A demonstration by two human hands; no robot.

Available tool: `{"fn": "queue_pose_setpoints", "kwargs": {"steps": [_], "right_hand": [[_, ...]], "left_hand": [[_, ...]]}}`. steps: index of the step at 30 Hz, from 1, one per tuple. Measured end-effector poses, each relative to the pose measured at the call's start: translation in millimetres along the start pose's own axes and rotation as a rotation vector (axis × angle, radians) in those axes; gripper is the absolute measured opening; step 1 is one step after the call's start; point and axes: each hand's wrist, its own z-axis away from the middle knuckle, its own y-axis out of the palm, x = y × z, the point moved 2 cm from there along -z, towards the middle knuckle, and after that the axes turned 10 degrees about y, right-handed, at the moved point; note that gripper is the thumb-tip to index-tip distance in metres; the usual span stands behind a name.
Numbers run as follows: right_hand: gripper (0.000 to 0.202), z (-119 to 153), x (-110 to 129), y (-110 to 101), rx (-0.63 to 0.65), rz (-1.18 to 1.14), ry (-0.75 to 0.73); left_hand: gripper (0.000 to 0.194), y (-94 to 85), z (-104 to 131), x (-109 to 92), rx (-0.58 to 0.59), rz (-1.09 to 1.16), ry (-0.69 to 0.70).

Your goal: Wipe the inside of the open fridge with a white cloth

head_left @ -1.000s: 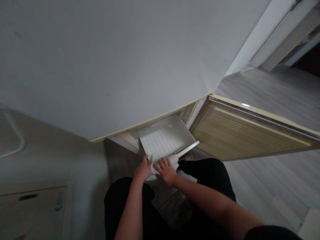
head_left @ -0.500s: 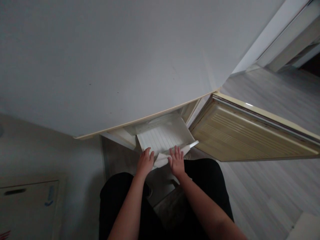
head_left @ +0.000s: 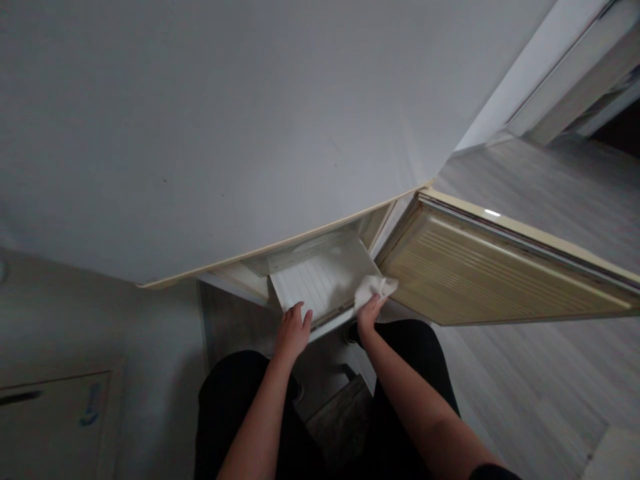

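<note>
A white freezer drawer [head_left: 320, 273] with a ribbed bottom is pulled partly out of the white cabinet and has nothing in it. My left hand [head_left: 293, 331] grips its front left corner, fingers over the rim and thumb on the near side. At the front right corner, my right hand [head_left: 369, 313] is closed on a crumpled white cloth [head_left: 375, 287], pressed against the rim there. My right fingers are partly hidden by the cloth.
The cabinet's yellowed door [head_left: 490, 267] stands wide open on the right. A large white cabinet panel [head_left: 280, 120] rises ahead. My knees [head_left: 235, 380] flank the drawer. Below lies a dark block-like object [head_left: 343, 417]. A white panel with a slot [head_left: 50, 420] is at lower left.
My right hand has slid right along the drawer's front rim with the cloth, now bunched at the right corner. The front rim shows bare. My left hand stays at the left corner.
</note>
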Motion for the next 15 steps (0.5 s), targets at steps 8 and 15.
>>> {"fn": "queue_pose_setpoints", "kwargs": {"steps": [8, 15], "right_hand": [[0.075, 81.1, 0.7, 55.8, 0.152, -0.369, 0.107], [0.081, 63.0, 79.8, 92.8, 0.271, -0.584, 0.206]], "left_hand": [[0.033, -0.2, 7.0, -0.1, -0.206, 0.081, 0.226], [0.027, -10.3, 15.8, 6.0, -0.326, 0.257, 0.296]]}}
